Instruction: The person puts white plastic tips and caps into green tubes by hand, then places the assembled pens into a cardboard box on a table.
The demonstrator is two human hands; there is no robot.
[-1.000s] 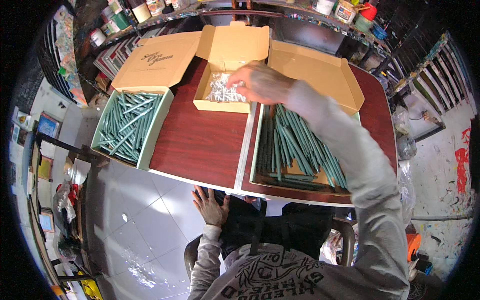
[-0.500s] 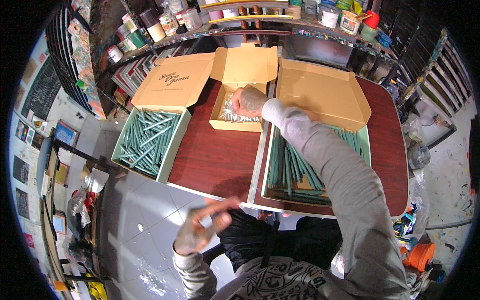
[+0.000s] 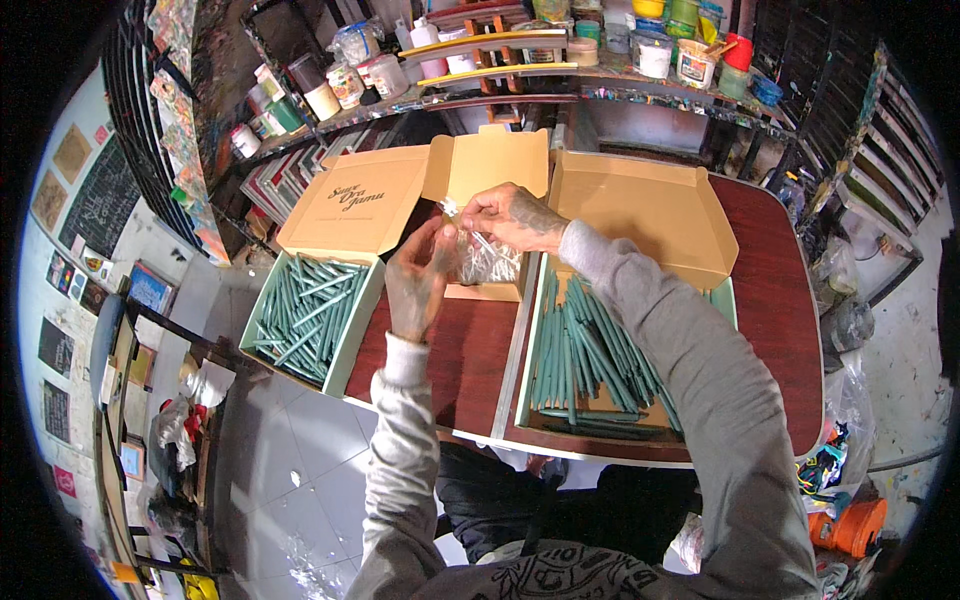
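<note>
My right hand (image 3: 510, 217) pinches the top of a clear plastic bag (image 3: 485, 262) and holds it up over the small open cardboard box (image 3: 490, 165) in the middle. My left hand (image 3: 418, 280) is raised beside it, its fingers touching the bag's left side. An open box (image 3: 312, 310) filled with several green sticks lies to the left. Another open box (image 3: 590, 355) with several green sticks lies to the right, under my right forearm.
The boxes sit on a dark red table (image 3: 770, 300) with a pale front edge. Shelves (image 3: 520, 60) behind it carry several paint jars and bottles. Plastic bags and orange containers (image 3: 845, 520) lie on the floor at right. Grey tiled floor (image 3: 270, 440) lies at left.
My right hand has lifted the clear bag out of the middle box. My left hand has come up from my lap to the bag.
</note>
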